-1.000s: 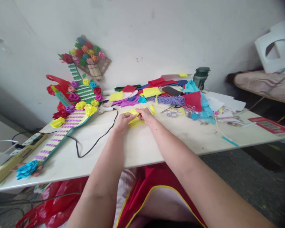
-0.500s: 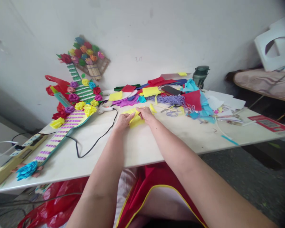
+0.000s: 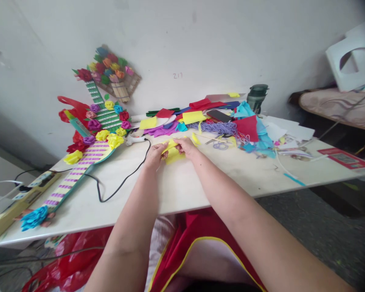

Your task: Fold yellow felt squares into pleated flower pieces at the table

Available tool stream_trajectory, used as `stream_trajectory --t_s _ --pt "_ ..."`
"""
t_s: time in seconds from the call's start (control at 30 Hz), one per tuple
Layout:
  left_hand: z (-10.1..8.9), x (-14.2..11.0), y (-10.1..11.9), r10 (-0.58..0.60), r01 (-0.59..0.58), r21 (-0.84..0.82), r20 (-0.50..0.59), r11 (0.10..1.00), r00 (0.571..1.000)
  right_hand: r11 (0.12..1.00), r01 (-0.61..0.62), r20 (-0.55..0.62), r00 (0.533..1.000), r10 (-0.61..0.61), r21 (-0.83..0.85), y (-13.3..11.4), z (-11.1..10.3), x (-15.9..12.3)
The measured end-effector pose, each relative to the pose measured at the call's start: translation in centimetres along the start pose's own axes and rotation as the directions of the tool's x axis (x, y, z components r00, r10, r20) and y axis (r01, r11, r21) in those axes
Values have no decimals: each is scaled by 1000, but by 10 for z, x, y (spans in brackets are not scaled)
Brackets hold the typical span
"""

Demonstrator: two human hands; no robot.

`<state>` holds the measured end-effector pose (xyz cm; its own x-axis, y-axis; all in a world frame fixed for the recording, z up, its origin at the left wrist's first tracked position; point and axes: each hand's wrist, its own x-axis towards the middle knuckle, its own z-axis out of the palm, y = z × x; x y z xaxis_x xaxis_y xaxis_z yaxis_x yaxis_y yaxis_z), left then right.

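Note:
Between my two hands is a piece of yellow crepe paper (image 3: 171,143), held just above the middle of the table (image 3: 182,186). My left hand (image 3: 155,155) pinches its left side, fingers closed. The right side is gripped by my right hand (image 3: 185,146), thumb and fingers closed on it. More yellow paper shows below and between the hands; whether it is the same piece I cannot tell. A small yellow scrap (image 3: 196,139) lies just beyond my right hand. Close behind are scissors (image 3: 212,140), partly covered, and loose purple string (image 3: 220,145).
On the left stands a striped panel (image 3: 79,170) with paper roses; a hot glue gun (image 3: 136,140) trails a black cord (image 3: 124,180). Piled paper sheets (image 3: 193,117), a phone (image 3: 219,116) and a green bottle (image 3: 256,98) are at the back. A power strip (image 3: 24,198) sits far left.
My left hand has turned and shifted slightly left and up. The yellow paper between my hands now looks more stretched and narrow. My right hand has barely moved.

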<state>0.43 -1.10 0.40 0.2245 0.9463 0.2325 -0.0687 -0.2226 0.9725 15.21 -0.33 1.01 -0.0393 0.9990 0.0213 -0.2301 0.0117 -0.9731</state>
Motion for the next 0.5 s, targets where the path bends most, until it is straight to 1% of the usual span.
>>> stream_trajectory --t_s 0.13,0.2,0.37,0.5 --pt "1 -1 3 -27 27 -116 0 993 1000 999 -26 16 1000 25 37 0 -1 0" --pt "2 -1 4 -30 27 -166 -15 986 999 999 -31 44 999 30 33 0 -1 -1" --pt "2 -4 8 5 -20 -298 -50 954 999 999 -37 155 987 34 19 0 1 -4" --pt "4 -4 9 16 -36 -355 -59 934 998 998 -63 166 984 61 4 -1 4 -7"
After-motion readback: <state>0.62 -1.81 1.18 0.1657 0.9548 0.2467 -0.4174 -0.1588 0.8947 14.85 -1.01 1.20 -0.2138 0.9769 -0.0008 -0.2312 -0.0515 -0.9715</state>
